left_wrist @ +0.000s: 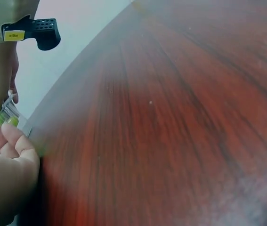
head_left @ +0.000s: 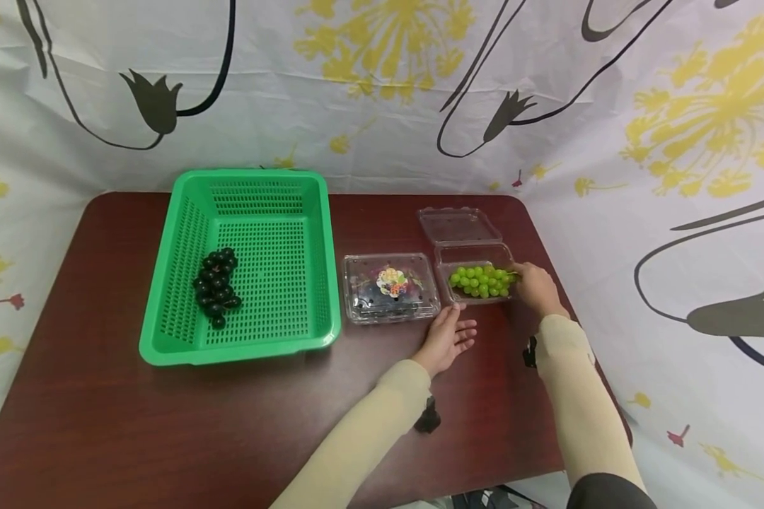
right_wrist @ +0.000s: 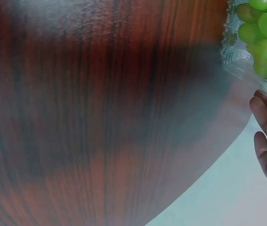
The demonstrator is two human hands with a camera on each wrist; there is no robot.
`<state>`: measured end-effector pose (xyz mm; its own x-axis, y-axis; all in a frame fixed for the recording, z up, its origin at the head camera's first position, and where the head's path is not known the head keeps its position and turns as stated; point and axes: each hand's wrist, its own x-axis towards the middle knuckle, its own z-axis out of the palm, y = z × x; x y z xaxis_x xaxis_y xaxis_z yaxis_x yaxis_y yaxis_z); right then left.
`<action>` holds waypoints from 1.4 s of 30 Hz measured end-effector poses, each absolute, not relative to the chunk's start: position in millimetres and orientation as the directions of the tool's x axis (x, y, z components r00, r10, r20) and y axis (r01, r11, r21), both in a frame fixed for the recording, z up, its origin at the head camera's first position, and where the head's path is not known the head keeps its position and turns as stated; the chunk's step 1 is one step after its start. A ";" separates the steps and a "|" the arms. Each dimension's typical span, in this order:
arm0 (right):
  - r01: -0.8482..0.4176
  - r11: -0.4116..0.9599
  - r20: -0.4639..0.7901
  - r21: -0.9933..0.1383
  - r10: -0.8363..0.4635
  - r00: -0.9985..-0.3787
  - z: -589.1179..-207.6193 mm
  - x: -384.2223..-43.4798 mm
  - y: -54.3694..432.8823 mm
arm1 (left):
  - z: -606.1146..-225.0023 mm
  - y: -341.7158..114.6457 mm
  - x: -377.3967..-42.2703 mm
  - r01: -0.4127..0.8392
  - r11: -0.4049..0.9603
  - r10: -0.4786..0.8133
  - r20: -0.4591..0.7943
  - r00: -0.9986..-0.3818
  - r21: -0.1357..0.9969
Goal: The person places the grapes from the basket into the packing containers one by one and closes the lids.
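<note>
A bunch of green grapes (head_left: 482, 281) lies in a clear plastic clamshell box (head_left: 444, 283) whose lid (head_left: 461, 226) is folded back. My right hand (head_left: 538, 290) is at the box's right side and pinches the stem end of the bunch. In the right wrist view, two of its fingers (right_wrist: 265, 115) extend along the box wall beside the green grapes (right_wrist: 265, 52). My left hand (head_left: 444, 341) is turned palm inward with fingers extended, its fingertips right at the near-left corner of this box. It holds nothing.
A closed clamshell box (head_left: 388, 288) with a fruit label stands left of the grapes' box. Farther left, a green plastic basket (head_left: 335, 283) contains a bunch of dark grapes (head_left: 216, 286). The brown table's (head_left: 382, 396) right edge runs close to my right forearm.
</note>
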<state>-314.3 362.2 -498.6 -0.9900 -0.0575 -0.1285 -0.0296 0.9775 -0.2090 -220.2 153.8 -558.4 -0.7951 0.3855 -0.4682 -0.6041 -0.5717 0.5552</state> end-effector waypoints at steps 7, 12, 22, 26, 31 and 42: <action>-0.031 0.979 -0.146 -0.199 -0.061 -0.987 -499.4 -314.2 362.1 | -556.0 153.0 -218.1 -0.561 -0.648 0.338 -0.465 -0.818 0.516; -0.045 0.979 -0.138 -0.197 -0.073 -0.988 -499.5 -314.2 361.3 | -554.8 154.6 -218.4 -0.544 -0.667 0.295 -0.490 -0.820 0.508; -0.067 0.981 -0.163 -0.181 -0.098 -0.982 -493.7 -316.8 358.7 | -556.6 155.9 -222.8 -0.539 -0.672 0.247 -0.532 -0.810 0.508; -0.083 0.975 -0.174 -0.206 -0.120 -0.978 -488.4 -316.8 359.2 | -555.5 153.2 -221.7 -0.549 -0.666 0.260 -0.533 -0.805 0.505; -0.136 0.960 -0.148 -0.244 -0.176 -0.973 -478.5 -317.2 360.2 | -552.5 149.2 -218.7 -0.576 -0.634 0.281 -0.539 -0.794 0.516; -0.154 0.970 -0.315 -0.186 -0.207 -0.926 -437.3 -312.6 334.9 | -541.5 123.9 -200.0 -0.663 -0.362 0.404 -0.531 -0.745 0.655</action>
